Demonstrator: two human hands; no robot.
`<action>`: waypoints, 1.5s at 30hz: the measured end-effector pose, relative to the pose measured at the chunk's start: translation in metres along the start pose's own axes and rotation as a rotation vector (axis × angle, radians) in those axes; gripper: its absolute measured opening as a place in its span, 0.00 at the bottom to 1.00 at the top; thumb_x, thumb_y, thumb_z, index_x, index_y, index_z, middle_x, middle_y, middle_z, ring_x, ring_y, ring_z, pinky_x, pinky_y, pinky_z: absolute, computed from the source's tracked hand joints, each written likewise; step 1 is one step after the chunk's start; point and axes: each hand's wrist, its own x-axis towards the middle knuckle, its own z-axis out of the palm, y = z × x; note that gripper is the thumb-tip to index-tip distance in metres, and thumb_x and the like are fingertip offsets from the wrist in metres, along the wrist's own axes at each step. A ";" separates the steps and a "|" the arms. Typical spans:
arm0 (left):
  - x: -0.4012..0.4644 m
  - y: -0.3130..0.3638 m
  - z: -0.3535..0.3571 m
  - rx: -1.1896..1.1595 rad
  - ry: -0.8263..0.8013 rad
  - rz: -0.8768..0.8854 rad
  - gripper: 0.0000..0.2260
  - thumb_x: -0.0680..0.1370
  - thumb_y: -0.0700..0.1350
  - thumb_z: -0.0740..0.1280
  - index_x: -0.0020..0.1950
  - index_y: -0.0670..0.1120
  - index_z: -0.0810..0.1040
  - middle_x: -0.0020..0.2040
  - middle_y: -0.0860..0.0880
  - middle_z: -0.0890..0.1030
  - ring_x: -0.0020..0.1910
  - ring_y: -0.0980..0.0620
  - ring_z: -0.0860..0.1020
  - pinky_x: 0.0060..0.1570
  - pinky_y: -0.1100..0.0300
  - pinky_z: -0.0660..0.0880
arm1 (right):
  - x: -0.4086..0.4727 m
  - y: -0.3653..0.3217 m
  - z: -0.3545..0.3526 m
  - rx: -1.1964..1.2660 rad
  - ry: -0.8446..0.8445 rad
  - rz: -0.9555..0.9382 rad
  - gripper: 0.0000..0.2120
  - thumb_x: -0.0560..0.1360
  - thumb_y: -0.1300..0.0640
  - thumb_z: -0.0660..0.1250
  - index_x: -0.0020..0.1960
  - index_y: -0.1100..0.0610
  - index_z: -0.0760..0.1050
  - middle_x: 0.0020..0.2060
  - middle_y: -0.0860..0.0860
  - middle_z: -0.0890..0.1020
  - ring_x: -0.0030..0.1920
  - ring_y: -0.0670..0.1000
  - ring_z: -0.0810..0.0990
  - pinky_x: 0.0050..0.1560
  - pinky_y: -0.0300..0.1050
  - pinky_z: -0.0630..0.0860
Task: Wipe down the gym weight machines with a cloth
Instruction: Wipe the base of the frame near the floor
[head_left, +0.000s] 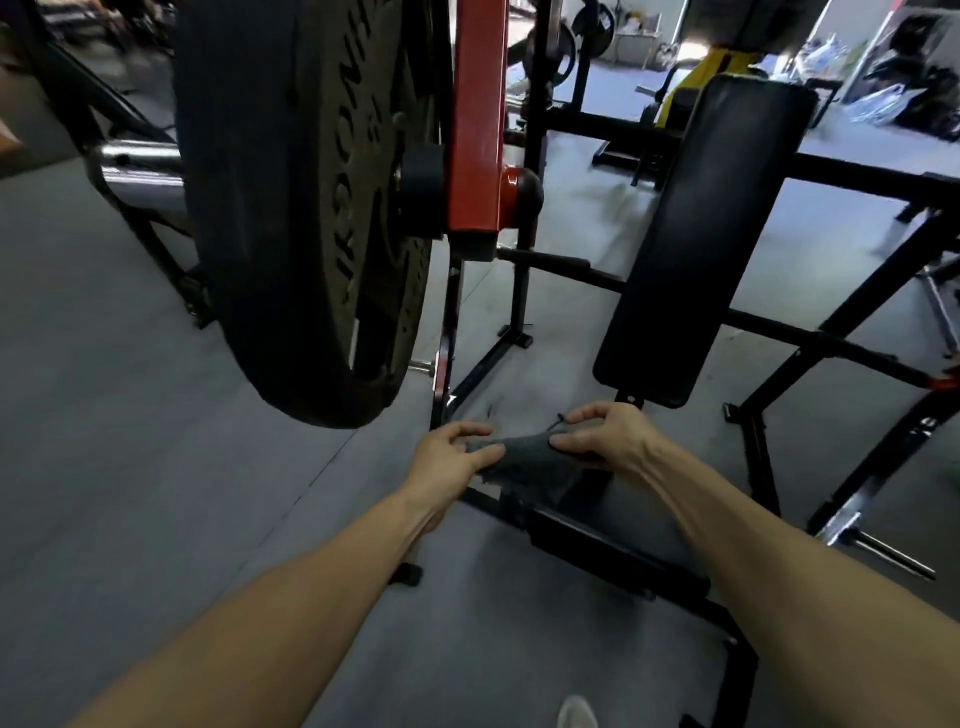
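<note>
A small dark grey cloth (519, 460) is stretched between both my hands, low in the middle of the head view, above the machine's black floor frame (618, 556). My left hand (452, 454) pinches its left end with curled fingers. My right hand (602, 431) pinches its right end between thumb and fingers. Just above and left hangs a large black weight plate (306, 208) on the machine's red arm (475, 119). The black padded seat back (701, 239) slopes up on the right.
A chrome sleeve (140, 166) sticks out left of the plate. Black frame tubes (810, 343) cross the grey floor (130, 441) on the right, with a chrome peg (883, 551) low right. More racks and a yellow machine (701, 73) stand behind. My shoe (576, 714) shows at the bottom edge.
</note>
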 end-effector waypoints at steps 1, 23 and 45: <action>0.001 -0.002 -0.001 0.008 0.016 -0.018 0.13 0.68 0.48 0.81 0.51 0.54 0.85 0.54 0.44 0.85 0.52 0.44 0.84 0.50 0.51 0.81 | 0.003 0.000 0.001 -0.006 0.006 0.010 0.24 0.59 0.60 0.86 0.50 0.60 0.79 0.42 0.61 0.83 0.40 0.59 0.84 0.47 0.60 0.84; 0.109 -0.057 0.007 0.667 0.200 0.017 0.11 0.72 0.39 0.77 0.53 0.46 0.83 0.44 0.49 0.83 0.42 0.53 0.79 0.37 0.67 0.74 | 0.169 0.035 0.065 -0.659 -0.366 -0.394 0.22 0.66 0.58 0.83 0.56 0.55 0.80 0.48 0.47 0.79 0.50 0.49 0.78 0.49 0.43 0.74; 0.301 -0.542 -0.130 0.537 0.384 -0.107 0.09 0.77 0.46 0.75 0.52 0.46 0.78 0.47 0.47 0.83 0.45 0.52 0.80 0.38 0.62 0.76 | 0.411 0.452 0.389 0.068 -0.269 -0.002 0.07 0.80 0.54 0.66 0.53 0.56 0.79 0.48 0.55 0.85 0.49 0.56 0.85 0.52 0.60 0.83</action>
